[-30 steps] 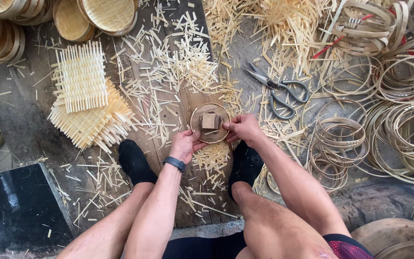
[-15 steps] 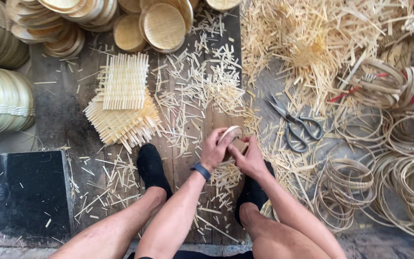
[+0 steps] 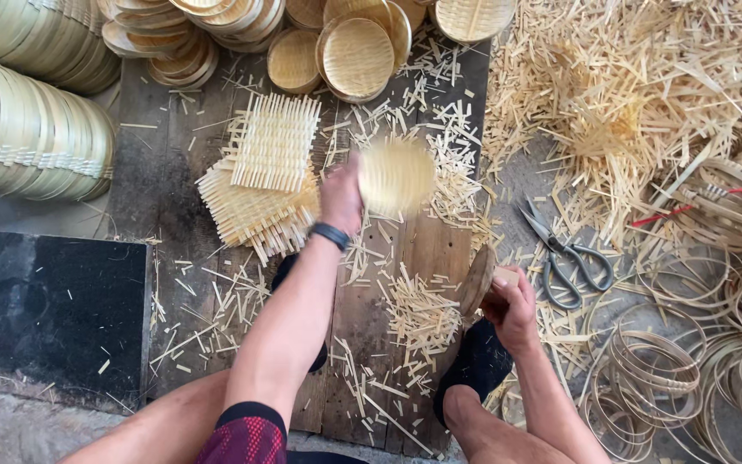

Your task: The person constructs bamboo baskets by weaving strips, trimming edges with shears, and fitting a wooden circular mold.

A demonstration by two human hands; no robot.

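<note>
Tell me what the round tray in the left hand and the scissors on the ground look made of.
Round tray: pale woven bamboo strips, likely unfinished; it matches the trays stacked nearby, though motion blurs it. Scissors: dark grey metal, dull and unpainted, with bare loop handles.

Square woven bamboo mats (image 3: pixel 261 176) lie stacked on the wooden plank floor (image 3: pixel 173 232), round woven trays (image 3: pixel 354 53) behind them, steel scissors (image 3: pixel 560 249) right, bamboo hoops (image 3: pixel 654 369) beyond.

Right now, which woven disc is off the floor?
The blurred disc at the left hand. It is raised above the planks; the other discs lie stacked at the top, by the square mats.
</note>
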